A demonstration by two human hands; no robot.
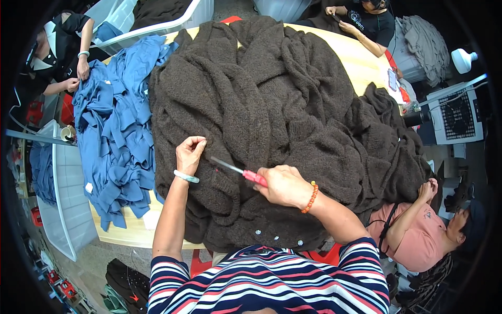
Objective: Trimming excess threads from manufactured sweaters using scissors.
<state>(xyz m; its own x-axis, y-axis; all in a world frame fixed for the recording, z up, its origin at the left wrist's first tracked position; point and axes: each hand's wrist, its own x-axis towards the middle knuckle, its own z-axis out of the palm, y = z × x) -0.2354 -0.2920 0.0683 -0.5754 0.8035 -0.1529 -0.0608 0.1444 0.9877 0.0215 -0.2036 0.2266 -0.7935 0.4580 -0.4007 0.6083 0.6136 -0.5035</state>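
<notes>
A large heap of dark brown knit fabric (251, 104) covers most of the table before me. Over its near left part, my left hand (190, 155) has thumb and forefinger pinched together; what is between them, if anything, is too small to make out. My right hand (285, 187) is closed around the red handle of a slim tool with a narrow metal blade (228, 165). The blade points up and left toward my left hand, with a gap between them. Several small flower-like buttons (258, 232) show on the brown knit near my body.
Blue garments (112, 120) are piled at the table's left, where a person (57, 57) handles them. Two more people work at the far right (368, 26) and near right (413, 230). White plastic bins (73, 204) stand left. A phone (392, 79) lies on the wooden tabletop (361, 57).
</notes>
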